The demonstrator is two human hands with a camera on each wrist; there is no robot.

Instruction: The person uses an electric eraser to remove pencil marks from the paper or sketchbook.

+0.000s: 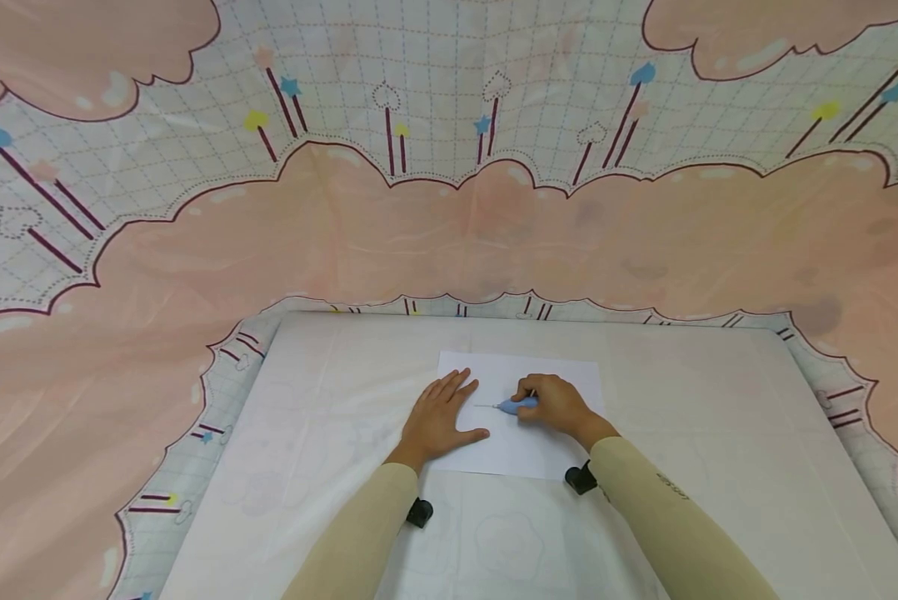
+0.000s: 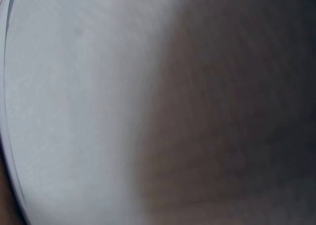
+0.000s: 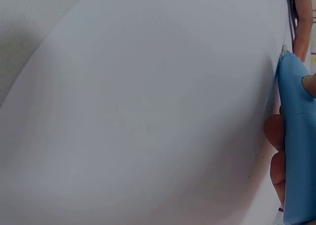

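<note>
A white sheet of paper (image 1: 512, 458) lies on the white-covered table. My left hand (image 1: 440, 421) rests flat on its left part, fingers spread and thumb pointing right. In my right hand (image 1: 561, 403) I grip a thick blue pen-shaped tool (image 1: 520, 405) with a small narrow tip; its exact kind is not clear. That tip points left and sits at or just over the paper, where a thin line (image 1: 483, 406) runs toward the left hand. The right wrist view shows the blue body (image 3: 298, 136) held between thumb and fingers. The left wrist view is mostly blurred.
The white tabletop (image 1: 329, 383) stretches around the paper on all sides. Behind and beside it hangs a pink and white patterned cloth (image 1: 449, 233). A small black camera is strapped at each sleeve cuff.
</note>
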